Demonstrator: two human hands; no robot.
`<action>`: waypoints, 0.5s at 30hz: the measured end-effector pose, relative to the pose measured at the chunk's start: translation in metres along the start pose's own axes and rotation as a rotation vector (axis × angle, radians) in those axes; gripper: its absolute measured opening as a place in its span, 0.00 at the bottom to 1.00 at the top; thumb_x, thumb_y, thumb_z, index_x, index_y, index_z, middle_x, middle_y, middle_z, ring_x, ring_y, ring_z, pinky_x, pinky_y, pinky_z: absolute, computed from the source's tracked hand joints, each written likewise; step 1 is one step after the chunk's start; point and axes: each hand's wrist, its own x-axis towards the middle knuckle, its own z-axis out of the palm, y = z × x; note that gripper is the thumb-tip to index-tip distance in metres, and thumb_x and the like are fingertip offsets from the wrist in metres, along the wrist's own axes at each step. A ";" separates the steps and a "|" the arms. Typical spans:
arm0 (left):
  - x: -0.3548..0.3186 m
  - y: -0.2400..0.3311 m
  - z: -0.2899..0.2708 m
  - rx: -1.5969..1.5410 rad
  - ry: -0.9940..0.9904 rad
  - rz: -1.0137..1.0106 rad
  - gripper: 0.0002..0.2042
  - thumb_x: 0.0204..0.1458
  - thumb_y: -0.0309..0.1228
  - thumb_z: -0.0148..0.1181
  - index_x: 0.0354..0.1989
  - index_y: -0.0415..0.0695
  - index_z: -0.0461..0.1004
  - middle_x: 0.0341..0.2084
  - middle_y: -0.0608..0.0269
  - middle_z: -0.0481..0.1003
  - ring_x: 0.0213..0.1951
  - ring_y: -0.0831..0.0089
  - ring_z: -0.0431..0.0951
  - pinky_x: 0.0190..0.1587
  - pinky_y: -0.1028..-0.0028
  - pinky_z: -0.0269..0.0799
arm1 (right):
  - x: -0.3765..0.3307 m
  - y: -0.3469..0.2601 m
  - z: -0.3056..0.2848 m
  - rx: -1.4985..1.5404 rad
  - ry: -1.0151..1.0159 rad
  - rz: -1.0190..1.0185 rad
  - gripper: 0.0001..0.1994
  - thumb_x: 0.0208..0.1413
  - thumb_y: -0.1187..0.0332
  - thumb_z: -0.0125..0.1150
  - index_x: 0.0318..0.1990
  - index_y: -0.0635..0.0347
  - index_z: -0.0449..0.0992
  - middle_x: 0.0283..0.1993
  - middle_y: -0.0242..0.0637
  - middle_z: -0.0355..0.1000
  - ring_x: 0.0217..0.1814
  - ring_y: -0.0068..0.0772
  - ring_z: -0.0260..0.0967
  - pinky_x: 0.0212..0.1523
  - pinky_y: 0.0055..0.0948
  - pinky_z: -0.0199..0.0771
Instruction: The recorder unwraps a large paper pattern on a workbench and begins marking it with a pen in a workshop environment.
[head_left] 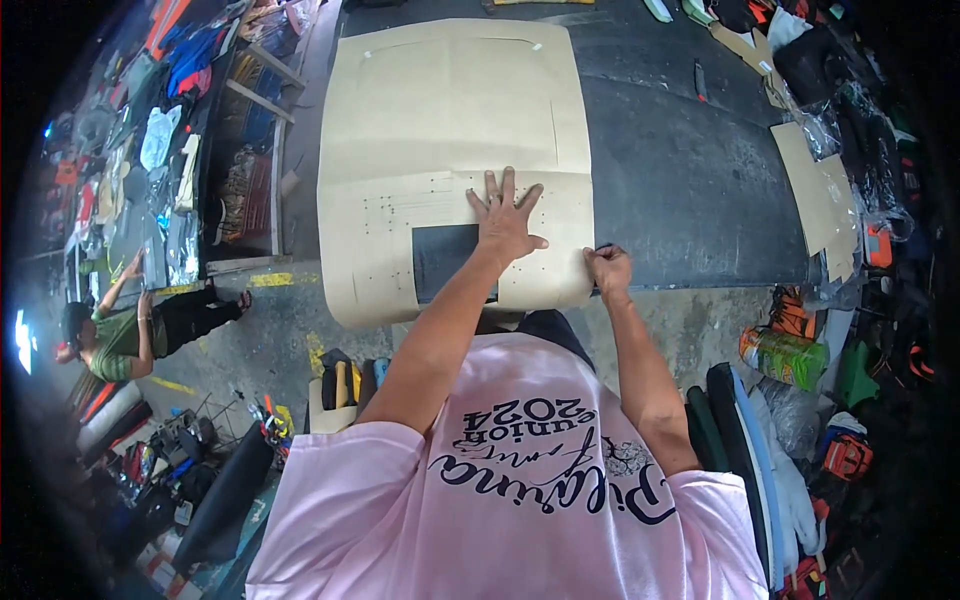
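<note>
A large tan paperboard sheet, marked with lines and small holes, lies on a dark tabletop. Its near edge curls down over the table's front edge, and the dark top shows through a rectangular cutout toward its near side. My left hand lies flat on the sheet, fingers spread, just right of that cutout. At the sheet's right edge, my right hand is closed in a pinch, thumb and forefinger on the border near the front corner. The left forearm crosses over part of the cutout.
A utility knife rests on the tabletop at the far right. Cut cardboard pieces lie along the right side. A person in a green shirt works at another cluttered table on the left. Rolled materials stand beside me at right.
</note>
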 end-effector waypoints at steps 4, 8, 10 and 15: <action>0.003 -0.005 0.004 0.031 0.019 -0.010 0.52 0.35 0.61 0.71 0.73 0.69 0.53 0.75 0.49 0.35 0.74 0.37 0.30 0.66 0.27 0.32 | -0.003 -0.012 0.001 -0.084 0.000 0.002 0.15 0.43 0.60 0.73 0.28 0.62 0.78 0.27 0.41 0.79 0.29 0.35 0.77 0.35 0.33 0.75; 0.006 -0.001 0.002 0.088 -0.031 -0.022 0.53 0.34 0.65 0.69 0.73 0.70 0.52 0.76 0.50 0.36 0.74 0.37 0.32 0.66 0.26 0.34 | 0.000 -0.007 -0.010 -0.001 -0.061 -0.093 0.14 0.44 0.62 0.76 0.25 0.63 0.77 0.26 0.35 0.76 0.27 0.24 0.69 0.34 0.27 0.73; 0.007 0.006 0.006 0.088 -0.031 -0.001 0.52 0.35 0.65 0.68 0.73 0.70 0.52 0.76 0.50 0.34 0.74 0.37 0.31 0.65 0.26 0.34 | 0.006 0.013 -0.013 0.096 -0.054 -0.161 0.14 0.43 0.66 0.75 0.28 0.65 0.76 0.25 0.38 0.76 0.26 0.26 0.70 0.30 0.30 0.74; 0.005 -0.001 0.011 0.111 0.012 -0.062 0.52 0.34 0.65 0.69 0.73 0.71 0.52 0.76 0.50 0.34 0.74 0.37 0.31 0.65 0.25 0.33 | 0.009 -0.004 -0.016 0.244 -0.183 0.077 0.13 0.46 0.70 0.74 0.28 0.65 0.72 0.24 0.33 0.73 0.25 0.25 0.68 0.29 0.28 0.72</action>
